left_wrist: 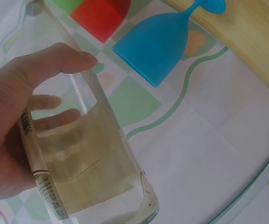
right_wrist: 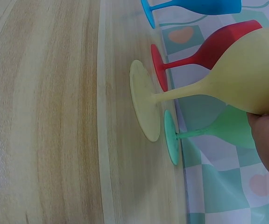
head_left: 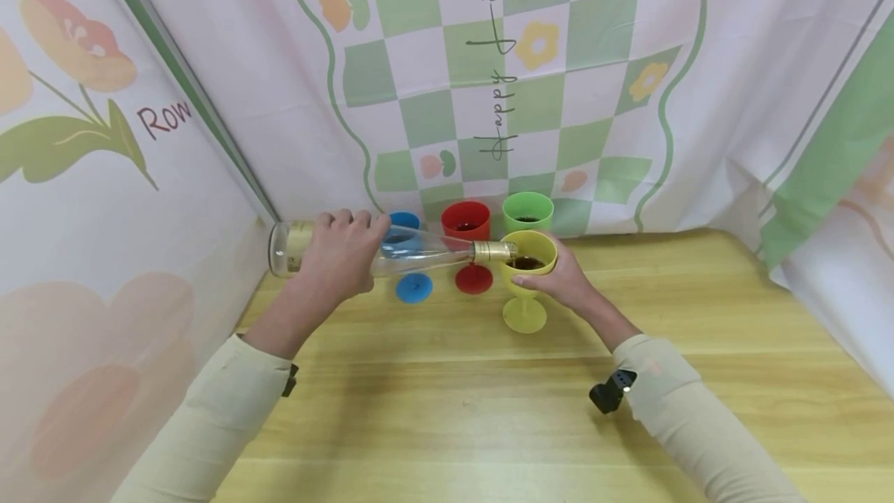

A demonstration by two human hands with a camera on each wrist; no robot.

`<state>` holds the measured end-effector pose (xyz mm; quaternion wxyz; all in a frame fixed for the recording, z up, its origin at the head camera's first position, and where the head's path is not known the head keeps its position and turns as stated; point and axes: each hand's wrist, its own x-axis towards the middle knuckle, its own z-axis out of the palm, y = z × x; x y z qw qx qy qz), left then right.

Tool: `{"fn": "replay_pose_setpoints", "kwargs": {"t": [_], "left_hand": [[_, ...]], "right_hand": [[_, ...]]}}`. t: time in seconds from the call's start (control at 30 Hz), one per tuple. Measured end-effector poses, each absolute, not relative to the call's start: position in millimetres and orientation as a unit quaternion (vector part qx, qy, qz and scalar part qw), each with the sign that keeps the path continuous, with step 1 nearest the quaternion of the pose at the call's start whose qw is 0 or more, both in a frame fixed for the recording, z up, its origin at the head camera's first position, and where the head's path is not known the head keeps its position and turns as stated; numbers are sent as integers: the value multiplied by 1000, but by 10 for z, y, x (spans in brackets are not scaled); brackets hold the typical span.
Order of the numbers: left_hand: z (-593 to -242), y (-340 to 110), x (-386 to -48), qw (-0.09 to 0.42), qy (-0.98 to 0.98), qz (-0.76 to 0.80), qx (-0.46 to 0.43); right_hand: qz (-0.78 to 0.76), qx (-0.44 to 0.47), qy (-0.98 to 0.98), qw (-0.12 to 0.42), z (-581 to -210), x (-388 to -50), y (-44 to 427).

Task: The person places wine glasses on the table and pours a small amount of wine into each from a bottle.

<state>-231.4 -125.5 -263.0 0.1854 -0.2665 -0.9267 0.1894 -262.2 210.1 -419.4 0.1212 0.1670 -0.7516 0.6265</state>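
Note:
My left hand [head_left: 341, 253] grips a clear glass bottle [head_left: 429, 254] round its body and holds it almost level, neck to the right. The bottle's gold-banded mouth lies at the rim of a yellow goblet [head_left: 524, 286], which has dark liquid inside. Thumb and fingers of my right hand [head_left: 567, 274] hold the yellow goblet's bowl from the right. Its foot is close to the tabletop; whether it touches I cannot tell. In the left wrist view the bottle [left_wrist: 92, 158] shows a pale label and see-through glass.
Behind the yellow goblet stand a blue goblet [head_left: 414, 287], a red goblet [head_left: 466, 217] and a green goblet [head_left: 528, 206]. Dark liquid shows in the red and green ones; the bottle partly covers the blue. A printed cloth [head_left: 475, 60] hangs at the wooden table's [head_left: 447, 410] back edge.

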Motion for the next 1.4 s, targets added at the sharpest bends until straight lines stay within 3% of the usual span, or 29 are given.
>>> {"fn": "replay_pose_setpoints", "kwargs": {"t": [0.47, 1.07, 1.4], "left_hand": [[-2661, -1267, -2310, 183, -929, 181, -265], [-2905, -1360, -2351, 93, -964, 92, -232], [-3106, -1413, -2337, 101, -968, 31, -228]], "right_hand": [[628, 172, -749, 123, -4196, -2626, 2109], [626, 167, -752, 122, -4189, -2610, 2108], [626, 171, -750, 125, -4194, -2612, 2113]]}}
